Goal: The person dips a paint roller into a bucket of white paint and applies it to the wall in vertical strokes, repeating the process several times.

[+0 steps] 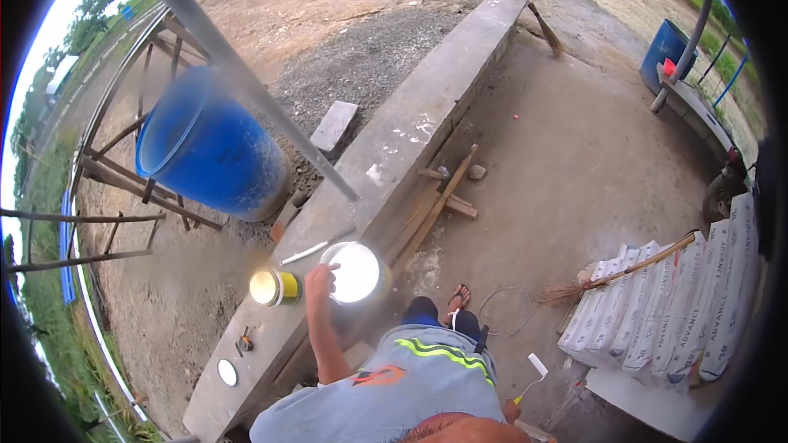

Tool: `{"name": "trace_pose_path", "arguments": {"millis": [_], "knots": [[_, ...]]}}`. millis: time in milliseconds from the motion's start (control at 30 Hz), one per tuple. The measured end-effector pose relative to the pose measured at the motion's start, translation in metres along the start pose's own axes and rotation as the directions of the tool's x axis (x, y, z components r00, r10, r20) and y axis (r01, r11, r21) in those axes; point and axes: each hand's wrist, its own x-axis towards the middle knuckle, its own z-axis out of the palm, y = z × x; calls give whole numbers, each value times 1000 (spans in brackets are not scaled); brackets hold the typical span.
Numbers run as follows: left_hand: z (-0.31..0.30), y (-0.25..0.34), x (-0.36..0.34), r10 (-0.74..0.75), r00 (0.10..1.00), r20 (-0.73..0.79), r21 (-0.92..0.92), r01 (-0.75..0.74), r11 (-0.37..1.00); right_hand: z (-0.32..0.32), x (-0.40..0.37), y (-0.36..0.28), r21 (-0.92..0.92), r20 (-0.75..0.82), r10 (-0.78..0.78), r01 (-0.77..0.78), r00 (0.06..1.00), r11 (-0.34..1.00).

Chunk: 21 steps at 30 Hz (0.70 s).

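My left hand (pixel 321 281) is at the left rim of a white bucket (pixel 356 271) on the low concrete wall, its fingers bent against the edge. Just left of that hand is a yellow can (pixel 287 288) with a pale top. A white stick (pixel 304 254) lies behind the bucket. My right hand (pixel 510 411), low in the view and partly hidden, holds a small paint roller (pixel 538 366) by its yellow handle, the white roller pointing up. Nearer on the wall are a tape measure (pixel 245 342) and a round white lid (pixel 227 372).
A blue barrel (pixel 215 148) stands beyond the concrete wall (pixel 394 148), near a slanting metal post (pixel 254 86). Wood pieces (pixel 443 201) lean by the wall. Stacked paper sacks (pixel 657 312) carry a broom (pixel 632 269) at right. A wire loop (pixel 505 312) lies on the floor.
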Motion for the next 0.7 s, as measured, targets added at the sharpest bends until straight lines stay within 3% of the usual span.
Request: {"name": "trace_pose_path", "arguments": {"millis": [67,100,133,233,367,533,700], "knots": [[26,12,11,-26,1000,-6,1,26,1000,-45,6,-29,-167,-61,12,-22,998,986],[40,19,23,-8,1000,-6,21,8,1000,-44,39,-46,-152,-20,-112,108,993,982],[54,28,39,-52,999,-3,-9,52,999,-46,43,-105,-136,28,-77,80,997,987],[101,52,98,-62,998,7,24,62,998,-50,48,-251,-44,131,-208,216,969,975],[146,67,173,-88,996,23,53,87,995,-26,32,-372,104,129,-272,260,954,960],[210,92,275,-133,990,40,6,133,991,21,32,-419,-69,97,-237,244,967,967],[254,83,386,-115,991,75,16,114,993,33,-8,-456,-56,98,-143,149,985,987]]}}
